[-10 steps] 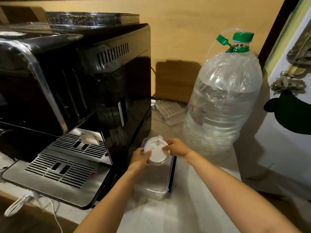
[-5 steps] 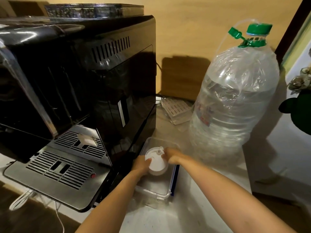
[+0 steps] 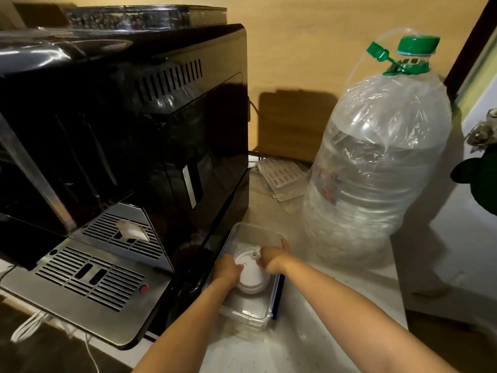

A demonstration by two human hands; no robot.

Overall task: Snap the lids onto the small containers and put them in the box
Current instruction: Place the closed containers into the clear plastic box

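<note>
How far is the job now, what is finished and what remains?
Done: the white lid sits on the small container. In hand: both the left hand and right hand hold it inside the clear box. Left: letting go; no other containers are visible.

The small container (image 3: 251, 275) is showing a white lid over a translucent body. The box (image 3: 252, 312) is showing clear walls with a dark blue edge along its right side. The coffee machine (image 3: 121, 125) is presenting glossy black panels and a silver slotted drip tray (image 3: 88, 275) bearing one red button (image 3: 144, 288). The water bottle (image 3: 376, 168) is displaying clear plastic and a green cap (image 3: 418, 45). The wall (image 3: 309, 36) is appearing tan.
</note>
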